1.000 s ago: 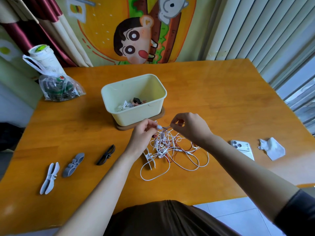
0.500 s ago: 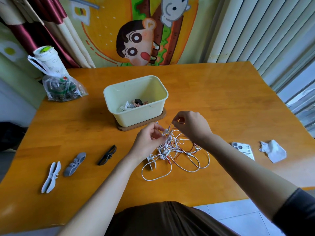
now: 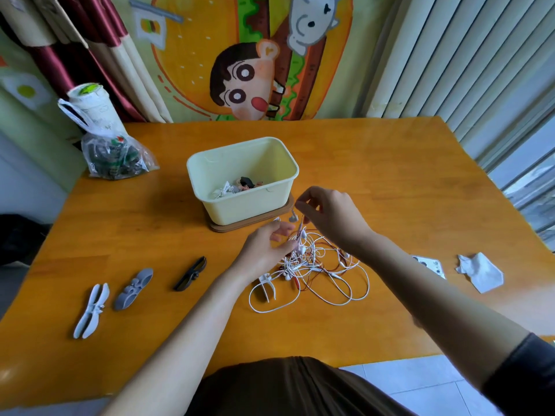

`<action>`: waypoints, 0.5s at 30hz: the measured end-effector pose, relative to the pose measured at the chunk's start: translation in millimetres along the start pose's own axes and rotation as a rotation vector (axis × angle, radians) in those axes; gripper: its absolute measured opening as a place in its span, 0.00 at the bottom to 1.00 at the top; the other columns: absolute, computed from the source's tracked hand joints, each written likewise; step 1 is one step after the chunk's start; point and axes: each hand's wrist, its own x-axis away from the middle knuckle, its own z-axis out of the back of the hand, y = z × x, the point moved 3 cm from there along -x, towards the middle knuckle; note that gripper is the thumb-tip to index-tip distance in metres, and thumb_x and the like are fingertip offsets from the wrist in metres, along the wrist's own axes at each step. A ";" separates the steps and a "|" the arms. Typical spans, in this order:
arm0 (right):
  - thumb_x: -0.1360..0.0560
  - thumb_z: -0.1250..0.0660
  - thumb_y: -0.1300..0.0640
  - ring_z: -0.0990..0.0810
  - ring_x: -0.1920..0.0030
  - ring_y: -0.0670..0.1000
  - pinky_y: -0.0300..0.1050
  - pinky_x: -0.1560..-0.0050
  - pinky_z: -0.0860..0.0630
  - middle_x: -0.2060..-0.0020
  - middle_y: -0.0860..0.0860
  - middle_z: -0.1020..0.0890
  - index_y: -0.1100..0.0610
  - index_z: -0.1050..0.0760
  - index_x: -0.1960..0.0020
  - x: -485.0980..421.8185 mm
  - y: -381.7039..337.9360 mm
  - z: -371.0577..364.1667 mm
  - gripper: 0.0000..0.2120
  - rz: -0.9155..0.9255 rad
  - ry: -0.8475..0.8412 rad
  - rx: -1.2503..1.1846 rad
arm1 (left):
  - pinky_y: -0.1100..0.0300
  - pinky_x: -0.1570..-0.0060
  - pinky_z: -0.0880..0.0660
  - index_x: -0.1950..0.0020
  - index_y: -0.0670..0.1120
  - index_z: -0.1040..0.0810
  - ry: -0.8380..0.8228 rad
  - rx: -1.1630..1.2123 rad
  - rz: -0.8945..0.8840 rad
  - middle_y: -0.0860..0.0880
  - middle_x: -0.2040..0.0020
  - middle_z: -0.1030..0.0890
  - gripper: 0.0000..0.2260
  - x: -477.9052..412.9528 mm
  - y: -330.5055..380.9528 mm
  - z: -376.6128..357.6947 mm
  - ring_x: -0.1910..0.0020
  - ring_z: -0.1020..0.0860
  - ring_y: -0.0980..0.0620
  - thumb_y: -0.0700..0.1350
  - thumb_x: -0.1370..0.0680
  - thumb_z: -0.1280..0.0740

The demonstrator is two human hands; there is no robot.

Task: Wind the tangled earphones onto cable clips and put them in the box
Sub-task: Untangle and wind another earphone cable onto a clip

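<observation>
Earphones (image 3: pixel 312 262): light, limp, snaggy; best taken by a free end; right hand (image 3: pixel 330 217) pinches one cord; left hand (image 3: pixel 267 250) fingers loosely spread

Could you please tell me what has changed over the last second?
The right hand has lifted one earphone slightly by its cable, out of the tangled earphones. The left hand has let go and opened over the tangle. The box, the spare cable clips and the phone stayed put.
</observation>
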 end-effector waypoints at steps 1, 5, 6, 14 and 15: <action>0.23 0.36 0.57 0.27 0.72 0.42 0.32 0.68 0.32 0.71 0.40 0.25 0.57 0.23 0.53 0.4 -1.8 -0.1 0.05 0.007 -0.002 -0.013 | 0.61 0.45 0.27 0.42 0.49 0.24 -0.003 0.005 -0.021 0.53 0.46 0.20 0.11 -2.2 3.3 -2.0 0.46 0.23 0.54 0.45 0.24 0.31; 0.22 0.37 0.58 0.27 0.74 0.42 0.31 0.70 0.33 0.71 0.42 0.23 0.56 0.25 0.54 3.1 -4.7 -1.7 0.04 0.010 -0.003 -0.071 | 0.63 0.51 0.26 0.50 0.51 0.24 0.019 0.005 -0.051 0.55 0.57 0.19 0.02 -5.4 9.9 -8.5 0.53 0.21 0.57 0.45 0.22 0.32; 0.22 0.37 0.59 0.27 0.74 0.41 0.31 0.71 0.33 0.70 0.42 0.22 0.56 0.25 0.55 3.6 -4.2 -2.4 0.04 0.000 -0.002 -0.081 | 0.65 0.55 0.26 0.54 0.51 0.24 0.016 0.032 -0.042 0.56 0.60 0.19 0.02 -4.6 11.2 -9.4 0.56 0.21 0.58 0.45 0.22 0.33; 0.20 0.40 0.60 0.26 0.73 0.37 0.29 0.72 0.33 0.65 0.46 0.21 0.55 0.30 0.53 9.1 -1.8 -11.8 0.04 -0.062 -0.074 -0.134 | 0.63 0.59 0.30 0.60 0.49 0.30 0.110 0.114 0.150 0.51 0.59 0.26 0.10 0.3 -3.1 1.0 0.55 0.25 0.51 0.41 0.24 0.30; 0.20 0.40 0.60 0.26 0.73 0.38 0.30 0.72 0.33 0.65 0.46 0.21 0.55 0.29 0.53 8.5 -1.1 -12.9 0.03 -0.071 -0.070 -0.129 | 0.63 0.58 0.30 0.59 0.48 0.30 0.120 0.134 0.151 0.50 0.58 0.26 0.10 0.8 -3.4 2.2 0.53 0.24 0.51 0.40 0.24 0.30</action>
